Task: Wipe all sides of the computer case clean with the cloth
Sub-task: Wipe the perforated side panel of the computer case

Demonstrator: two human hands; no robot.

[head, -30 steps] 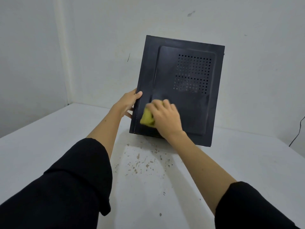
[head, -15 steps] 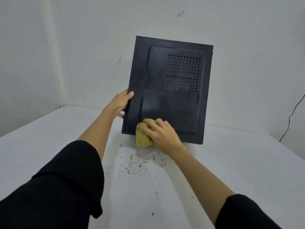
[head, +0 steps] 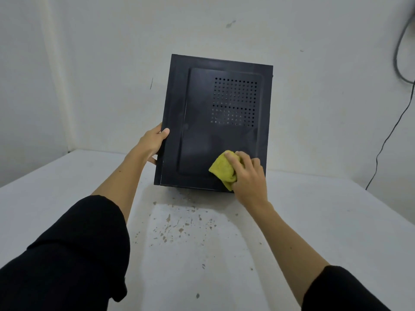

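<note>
A black computer case [head: 202, 131] stands upright on the white table [head: 314, 221], its side panel with a grid of vent holes facing me. My left hand [head: 153, 142] grips the case's left edge, thumb on the front of the panel and fingers behind it. My right hand [head: 249, 176] holds a bunched yellow cloth [head: 222, 169] and presses it against the lower right part of the panel. The other sides of the case are hidden.
Brown specks of dirt [head: 177, 223] lie scattered on the table in front of the case. White walls close in behind and to the left. A dark cable [head: 386, 140] hangs down the right wall to the table's far right edge.
My right hand has slid the cloth from the lower left of the panel down and across to the lower right. The left hand keeps its grip on the left edge.
</note>
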